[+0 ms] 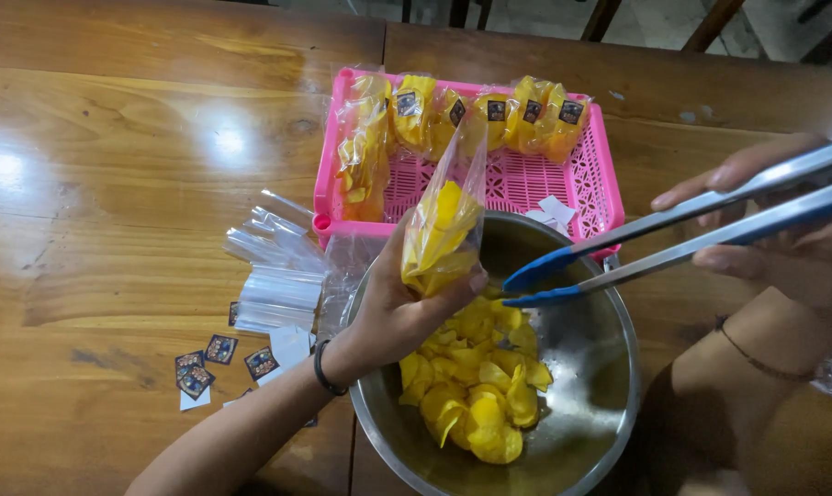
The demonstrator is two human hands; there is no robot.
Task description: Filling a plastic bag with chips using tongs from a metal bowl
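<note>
1. Right, nearest me I see the round steel mixing bowl [609, 404], with a heap of yellow chips [476, 386] lying in it, so plenty is unpacked yet.
2. My left hand [402, 308] is clenched round a clear plastic bag partly filled with chips [442, 234], held upright over the bowl's far rim, mouth open.
3. My right hand [765, 230] grips long steel tongs with blue tips [673, 239]; the tips sit slightly apart, empty, just beside the bag.
4. Left of the bowl lie a stack of empty clear bags [274, 271] and small dark sticker labels [205, 363] on the wooden table [113, 184], so supplies remain.
5. Farther off, the pink plastic basket [526, 184] holds several filled, labelled chip bags [489, 115] along its far wall and left side; I judge it midway.
</note>
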